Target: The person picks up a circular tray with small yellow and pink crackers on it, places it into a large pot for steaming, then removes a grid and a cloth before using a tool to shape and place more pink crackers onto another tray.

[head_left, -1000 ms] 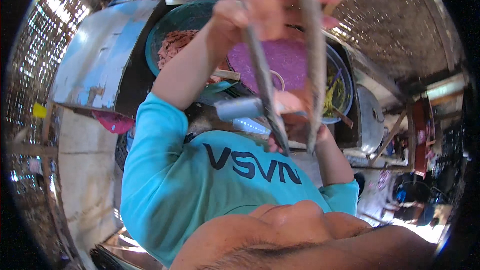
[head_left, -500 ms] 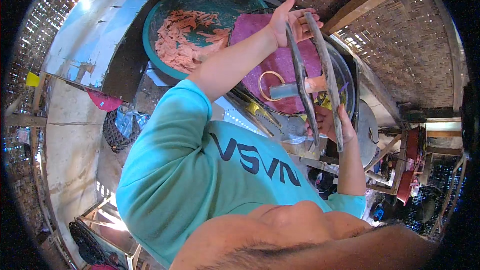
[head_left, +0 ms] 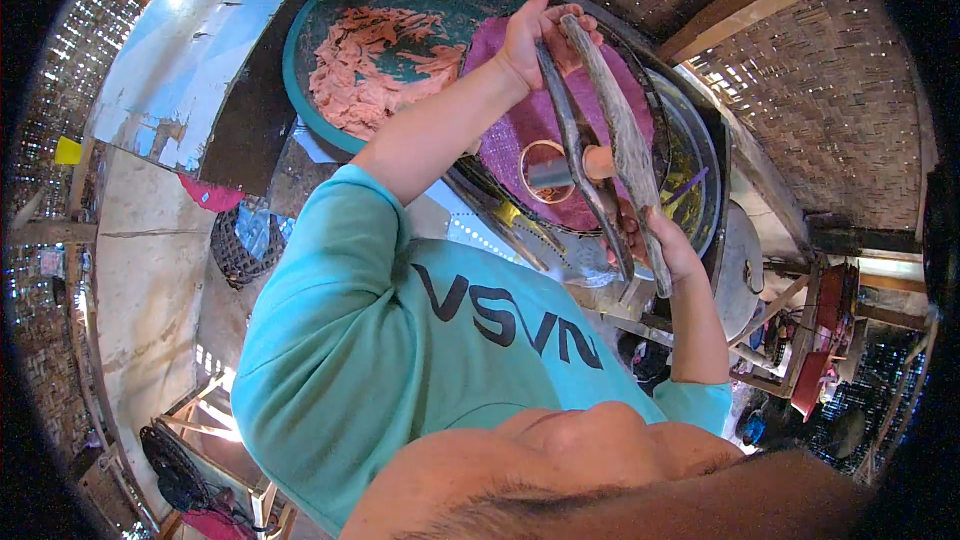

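A press of two rough wooden bars (head_left: 625,130) with a short tube (head_left: 550,174) between and through them is held over a round purple mat (head_left: 510,120). The tube is greyish on one side, and a pinkish-orange part (head_left: 599,162) shows between the bars. My left hand (head_left: 545,40) is at the bars' far ends, thumb up and fingers curled around them. At the near ends, my right hand (head_left: 665,245) grips the bars, its fingers partly hidden behind them. A thin pale ring (head_left: 524,162) lies on the mat, around the tube's end as seen from here.
Pink dough (head_left: 365,70) fills part of a green basin (head_left: 300,90) at the far left of the mat. A dark basin (head_left: 712,155) with something yellow and a purple stick stands to the right. A blue-and-white panelled cabinet (head_left: 200,50) is on the left; woven walls (head_left: 820,90) enclose the place.
The press has shifted left over the mat with both hands, and its bars look slightly closer together. My left fingers, more stretched out before, now curl around the bar ends.
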`<state>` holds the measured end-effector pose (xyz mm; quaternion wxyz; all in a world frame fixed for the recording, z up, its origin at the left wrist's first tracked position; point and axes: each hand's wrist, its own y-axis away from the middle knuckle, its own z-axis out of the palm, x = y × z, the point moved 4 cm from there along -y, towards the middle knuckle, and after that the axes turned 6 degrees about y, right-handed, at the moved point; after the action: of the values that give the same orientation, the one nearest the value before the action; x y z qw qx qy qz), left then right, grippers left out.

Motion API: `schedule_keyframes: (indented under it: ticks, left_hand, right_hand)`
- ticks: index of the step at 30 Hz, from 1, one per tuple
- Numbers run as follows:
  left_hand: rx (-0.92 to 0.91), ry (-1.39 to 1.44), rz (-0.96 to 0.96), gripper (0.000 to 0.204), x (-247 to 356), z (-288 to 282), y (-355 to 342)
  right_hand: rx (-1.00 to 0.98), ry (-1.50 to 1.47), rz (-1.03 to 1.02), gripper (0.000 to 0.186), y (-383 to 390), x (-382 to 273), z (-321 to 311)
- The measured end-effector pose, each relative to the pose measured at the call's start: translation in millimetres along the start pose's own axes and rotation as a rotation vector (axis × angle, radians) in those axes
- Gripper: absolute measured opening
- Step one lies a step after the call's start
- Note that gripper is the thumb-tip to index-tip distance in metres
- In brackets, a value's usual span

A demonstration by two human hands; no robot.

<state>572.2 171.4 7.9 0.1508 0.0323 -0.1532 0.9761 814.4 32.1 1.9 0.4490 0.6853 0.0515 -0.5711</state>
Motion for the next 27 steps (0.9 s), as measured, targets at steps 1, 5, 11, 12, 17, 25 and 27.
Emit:
schedule_keyframes:
  ticks: [1, 5, 11, 12, 17, 25, 27]
  left_hand:
    - [0.003, -0.025, 0.008, 0.052, 6, 1, -1]
    - [-0.03, -0.074, 0.031, 0.056, 22, 4, -11]
    - [-0.043, -0.072, 0.053, 0.046, 9, 3, -22]
    - [-0.025, -0.032, 0.049, 0.048, 4, -1, -24]
    - [0.084, -0.095, 0.053, 0.044, -17, -15, -15]
    - [0.3, -0.118, 0.075, 0.047, -6, -8, 13]
    - [0.231, -0.154, 0.079, 0.047, 6, -5, 11]
  right_hand:
    - [-0.002, 0.016, -0.013, 0.076, -5, -3, 1]
    - [0.121, 0.123, -0.073, 0.061, -14, -21, 5]
    - [0.35, 0.386, -0.163, 0.046, -7, -33, -7]
    - [0.363, 0.382, -0.151, 0.046, -3, -33, -7]
    - [0.353, 0.356, -0.083, 0.045, 15, -26, -7]
    - [0.321, 0.266, -0.081, 0.043, 7, -11, 19]
    - [0.318, 0.257, -0.099, 0.043, -1, -12, 24]
